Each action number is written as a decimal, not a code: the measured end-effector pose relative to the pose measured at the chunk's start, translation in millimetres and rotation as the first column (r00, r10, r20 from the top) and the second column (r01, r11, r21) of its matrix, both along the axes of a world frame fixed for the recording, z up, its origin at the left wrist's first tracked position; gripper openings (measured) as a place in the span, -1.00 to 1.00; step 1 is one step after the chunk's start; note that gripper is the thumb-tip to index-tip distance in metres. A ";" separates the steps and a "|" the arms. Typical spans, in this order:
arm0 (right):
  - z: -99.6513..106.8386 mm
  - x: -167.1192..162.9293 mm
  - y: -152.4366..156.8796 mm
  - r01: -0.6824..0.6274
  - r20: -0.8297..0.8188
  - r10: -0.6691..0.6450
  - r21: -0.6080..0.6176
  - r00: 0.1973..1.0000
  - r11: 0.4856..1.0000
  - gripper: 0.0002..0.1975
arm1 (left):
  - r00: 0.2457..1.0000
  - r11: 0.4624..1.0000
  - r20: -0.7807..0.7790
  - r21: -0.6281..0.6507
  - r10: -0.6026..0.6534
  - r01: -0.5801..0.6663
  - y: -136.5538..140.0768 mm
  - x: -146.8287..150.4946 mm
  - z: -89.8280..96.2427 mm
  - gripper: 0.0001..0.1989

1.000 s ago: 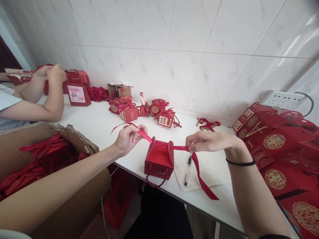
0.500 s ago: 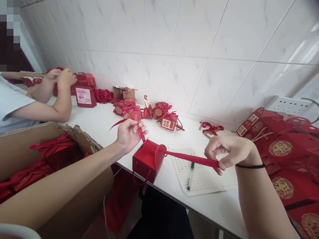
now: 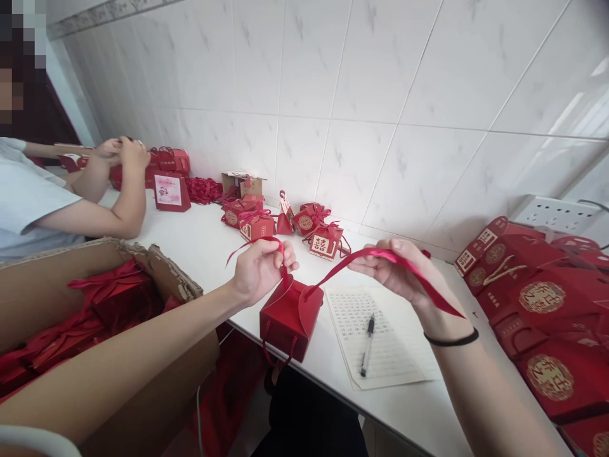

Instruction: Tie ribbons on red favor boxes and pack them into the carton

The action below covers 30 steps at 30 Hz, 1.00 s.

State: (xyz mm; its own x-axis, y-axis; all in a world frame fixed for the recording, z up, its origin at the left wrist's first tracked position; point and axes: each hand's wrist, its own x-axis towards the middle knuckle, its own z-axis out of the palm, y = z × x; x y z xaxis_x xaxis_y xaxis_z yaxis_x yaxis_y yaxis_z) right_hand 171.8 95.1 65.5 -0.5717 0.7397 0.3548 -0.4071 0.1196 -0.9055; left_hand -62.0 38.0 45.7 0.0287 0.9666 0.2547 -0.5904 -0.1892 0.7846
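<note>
A small red gift box (image 3: 290,317) stands at the table's front edge, its curved top flaps leaning together and a twisted cord handle hanging on the near side. Red ribbon (image 3: 328,274) runs through its top. My left hand (image 3: 264,270), just above the box's far left side, pinches one end of this ribbon, and a thin tail curls off leftward. To the right of the box, my right hand (image 3: 399,273) is raised with the longer ribbon end across its fingers, seemingly held by the thumb; the pointed tail falls over the wrist.
A written notebook (image 3: 404,362) with a pen (image 3: 367,346) lies right of the box. Red boxes pile up at right (image 3: 542,298) below a power strip (image 3: 554,212). Finished boxes (image 3: 325,241) line the wall. A cardboard carton (image 3: 190,285) holds more; a co-worker's hands (image 3: 126,152) work beyond.
My right hand has moved left and up and turned over, so the ribbon bends across it instead of stretching straight. The box's top flaps have drawn together. My left hand keeps its pinch.
</note>
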 end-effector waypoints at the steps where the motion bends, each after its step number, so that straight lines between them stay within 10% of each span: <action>1: 0.6 -6.7 -6.1 0.010 -0.006 -0.011 -0.026 1.000 1.000 -0.76 | 1.000 1.000 -0.012 0.018 -0.004 0.004 0.0 0.5 1.6 -0.74; 10: 1.0 -42.8 -17.9 -0.098 -0.245 0.069 -0.105 0.967 0.990 -0.78 | 0.978 0.983 -0.135 0.112 0.158 -0.143 5.5 -1.7 9.9 -0.87; 21: 19.3 -77.7 -15.8 0.185 -0.253 -0.178 0.003 0.951 0.983 -0.60 | 0.959 0.963 -0.199 0.220 0.202 -0.157 9.4 6.5 41.3 -0.93; 30: 8.7 -71.0 -6.1 0.171 -0.128 -0.168 0.013 0.977 0.985 -0.67 | 0.748 0.850 -0.441 0.425 0.496 -0.312 -1.5 2.7 43.9 -0.79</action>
